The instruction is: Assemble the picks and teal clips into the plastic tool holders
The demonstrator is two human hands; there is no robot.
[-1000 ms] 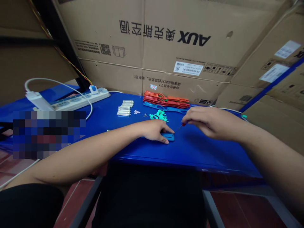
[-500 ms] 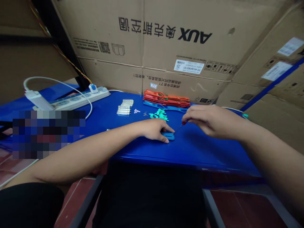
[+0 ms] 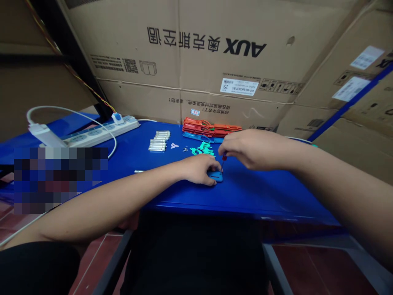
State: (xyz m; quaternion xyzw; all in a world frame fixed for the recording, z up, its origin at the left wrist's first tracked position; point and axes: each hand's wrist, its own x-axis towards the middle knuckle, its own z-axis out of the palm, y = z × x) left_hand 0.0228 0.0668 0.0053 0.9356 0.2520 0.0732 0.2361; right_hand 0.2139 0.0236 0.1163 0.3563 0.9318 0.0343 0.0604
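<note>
My left hand [image 3: 201,169] rests on the table with thumb and fingers gripping a flat blue plastic piece [image 3: 216,176], which has a dark slot; the hand covers much of it. In my right hand [image 3: 242,148] is a small screwdriver [image 3: 224,158] with a red handle, held in a pinch. It stands nearly upright, its thin shaft pointing down at the blue piece's right end. Whether the tip sits on a screw is too small to tell. Just beyond my left hand lies a pile of mint-green plastic parts [image 3: 204,148].
Red and orange plastic pieces [image 3: 199,125] are stacked by the cardboard box [image 3: 196,65], with blue ones in front. Metallic cylinders [image 3: 157,143], small pink parts [image 3: 174,145] and screws [image 3: 185,148] lie left of the green pile. A white power strip [image 3: 101,132] is at the left.
My right hand has moved left and turned the screwdriver from a slant to nearly upright over the blue piece. My left hand keeps its hold. The view has shifted slightly.
</note>
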